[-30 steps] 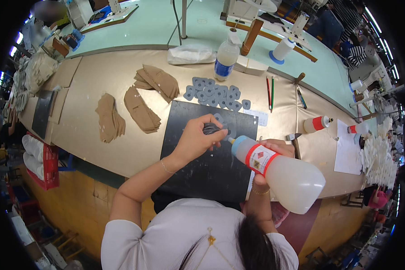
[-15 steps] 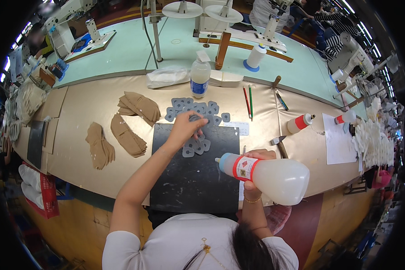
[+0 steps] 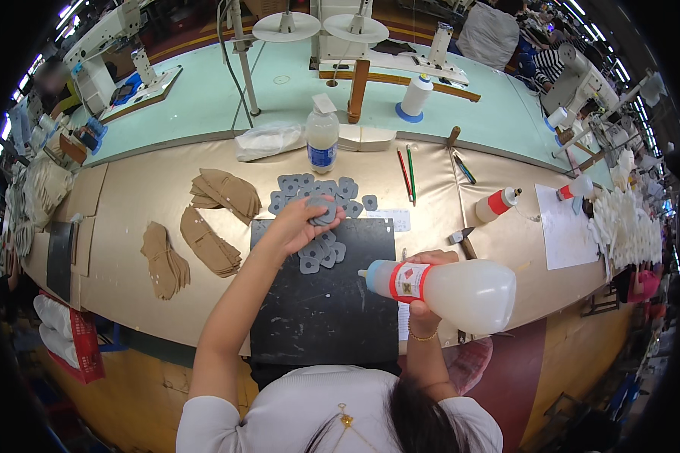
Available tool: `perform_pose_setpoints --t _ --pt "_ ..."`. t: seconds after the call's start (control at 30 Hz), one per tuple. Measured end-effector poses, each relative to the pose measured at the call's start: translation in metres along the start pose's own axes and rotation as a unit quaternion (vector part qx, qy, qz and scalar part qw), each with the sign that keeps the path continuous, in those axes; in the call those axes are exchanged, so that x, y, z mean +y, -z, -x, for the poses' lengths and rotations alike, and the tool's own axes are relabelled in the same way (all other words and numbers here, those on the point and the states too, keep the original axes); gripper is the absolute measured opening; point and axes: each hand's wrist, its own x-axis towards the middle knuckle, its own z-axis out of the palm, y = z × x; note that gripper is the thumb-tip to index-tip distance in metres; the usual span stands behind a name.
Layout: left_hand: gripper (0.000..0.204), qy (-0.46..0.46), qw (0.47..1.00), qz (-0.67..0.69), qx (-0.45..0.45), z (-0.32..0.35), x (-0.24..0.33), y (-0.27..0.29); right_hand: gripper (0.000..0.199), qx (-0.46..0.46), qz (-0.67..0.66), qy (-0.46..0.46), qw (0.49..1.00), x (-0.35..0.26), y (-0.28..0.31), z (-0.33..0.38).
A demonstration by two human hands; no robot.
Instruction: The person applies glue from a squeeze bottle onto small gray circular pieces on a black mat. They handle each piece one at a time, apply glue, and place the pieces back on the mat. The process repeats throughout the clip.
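My left hand (image 3: 295, 225) is closed on several small grey rounded patches (image 3: 323, 211), each with a darker round spot in the middle. It hovers over the far edge of a black mat (image 3: 325, 317). Beyond the fingers spreads a pile of the same grey patches (image 3: 349, 189), and a smaller cluster of grey patches (image 3: 310, 264) lies on the mat just below the hand. My right hand (image 3: 425, 313) grips a translucent squeeze bottle (image 3: 472, 294) of whitish liquid, with a red-bordered label. The bottle is held tilted on its side, its nozzle pointing left over the mat's right edge.
Stacked brown cut pieces (image 3: 208, 241) lie left. Behind the pile stands a clear bottle (image 3: 322, 140). Two pencils (image 3: 412, 177), a hammer (image 3: 465, 240) and a red-banded bottle (image 3: 497, 204) are on the right. A pale green table (image 3: 295, 106) with a thread cone (image 3: 415, 98) runs behind.
My left hand has drawn slightly back and left and turned, so the grey patches in its grip now show face up. The right hand keeps hold of the bottle. The whole view has shifted slightly.
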Motion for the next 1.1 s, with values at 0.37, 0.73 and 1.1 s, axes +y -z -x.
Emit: perform_pose_setpoints --t 0.37,0.73,1.1 --pt "0.026 -0.008 0.989 -0.149 0.01 0.069 -0.004 -0.022 0.079 -0.002 0.01 0.053 0.999 -0.013 -0.013 -0.013" --pt "0.021 -0.061 0.986 -0.154 -0.012 0.092 -0.014 -0.05 0.082 0.013 0.053 0.112 0.992 -0.012 -0.023 -0.016" --pt "0.019 -0.068 0.978 -0.197 -0.014 0.099 -0.012 -0.054 0.084 0.006 0.097 0.128 0.987 -0.014 -0.021 -0.02"
